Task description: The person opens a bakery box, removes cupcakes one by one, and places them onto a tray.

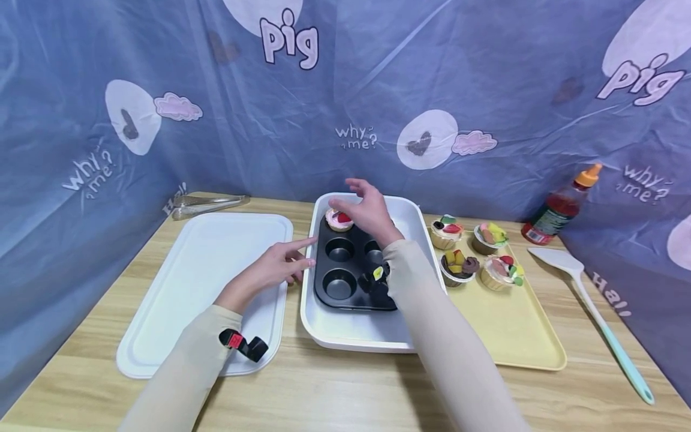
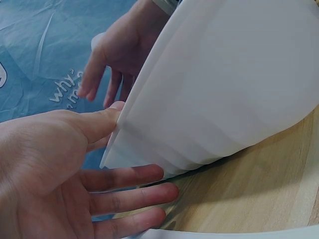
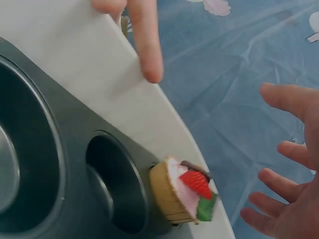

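Note:
A pink-topped toy cupcake [image 1: 339, 222] with a strawberry sits in the far-left cup of a dark muffin tin [image 1: 340, 264], which lies inside a white bin [image 1: 372, 332]. My right hand [image 1: 371, 211] hovers over the far part of the tin, fingers spread, holding nothing; the right wrist view shows it apart from the cupcake [image 3: 183, 193]. With my left hand [image 1: 272, 264] I touch the bin's left side. In the left wrist view that hand's [image 2: 75, 164] fingertips are at the bin's rim and its other fingers reach out straight beside the wall. My right forearm hides part of the tin.
A white tray [image 1: 216, 270] lies left of the bin, with metal tongs [image 1: 210, 205] behind it. At right, a yellow tray [image 1: 518, 327] bears several toy cupcakes [image 1: 457, 267]. Farther right are a sauce bottle [image 1: 561, 207] and a turner [image 1: 594, 312]. Patterned cloth [image 1: 302, 132] hangs behind.

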Motion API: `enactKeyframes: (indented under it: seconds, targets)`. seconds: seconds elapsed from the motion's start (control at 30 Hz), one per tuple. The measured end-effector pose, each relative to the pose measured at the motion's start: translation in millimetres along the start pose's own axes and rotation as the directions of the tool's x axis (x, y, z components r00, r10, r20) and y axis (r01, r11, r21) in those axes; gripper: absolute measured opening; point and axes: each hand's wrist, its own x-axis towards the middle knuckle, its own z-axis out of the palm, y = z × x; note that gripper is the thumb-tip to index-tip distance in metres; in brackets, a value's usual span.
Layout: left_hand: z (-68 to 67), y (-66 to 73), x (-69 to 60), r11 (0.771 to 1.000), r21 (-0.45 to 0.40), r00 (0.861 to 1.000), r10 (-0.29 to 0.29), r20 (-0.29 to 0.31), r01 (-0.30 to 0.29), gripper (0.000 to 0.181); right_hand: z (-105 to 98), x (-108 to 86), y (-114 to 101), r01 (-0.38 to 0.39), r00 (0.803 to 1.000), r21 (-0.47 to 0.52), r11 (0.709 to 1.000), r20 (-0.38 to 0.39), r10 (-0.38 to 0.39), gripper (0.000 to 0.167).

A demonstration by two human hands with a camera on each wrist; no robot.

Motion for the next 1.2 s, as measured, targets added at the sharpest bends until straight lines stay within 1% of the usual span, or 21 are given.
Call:
enactKeyframes:
  seconds: [0.33, 0.5, 0.6, 0.73, 1.03, 1.2]
  targets:
    - [-2.2, 1.1, -1.6, 1.000, 0.010, 1.000, -0.014, 0.003, 0.014, 0.058, 8.6, 3.4, 10.5, -0.002, 0.999, -0.084, 0.996, 0.035, 0.005, 0.072]
    - [-3.4, 0.8, -2.1, 1.000, 0.005, 1.000, -0.013, 0.002, 0.013, 0.058, 11.5, 4.1, 16.3, 0.011, 0.998, -0.180, 0.984, 0.055, -0.001, 0.070]
    - [-3.6, 0.6, -2.5, 1.000, 0.004, 1.000, -0.015, 0.001, 0.015, 0.058, 13.6, 4.3, 20.6, 0.012, 0.998, -0.216, 0.976, 0.061, 0.001, 0.069]
    - [-3.1, 0.4, -2.3, 1.000, 0.010, 1.000, -0.023, -0.001, 0.023, 0.058, 17.0, 3.8, 26.1, -0.007, 0.997, -0.254, 0.967, 0.072, 0.026, 0.068]
    - [-1.3, -0.1, -1.6, 0.999, 0.021, 0.999, -0.038, 0.006, 0.038, 0.058, 21.8, 2.3, 36.3, -0.008, 0.997, -0.266, 0.964, 0.067, 0.027, 0.067]
    - [-0.2, 0.8, -2.0, 1.000, 0.014, 1.000, -0.026, 0.007, 0.026, 0.058, 23.1, 1.1, 39.6, 0.012, 0.998, -0.270, 0.963, 0.062, 0.005, 0.066]
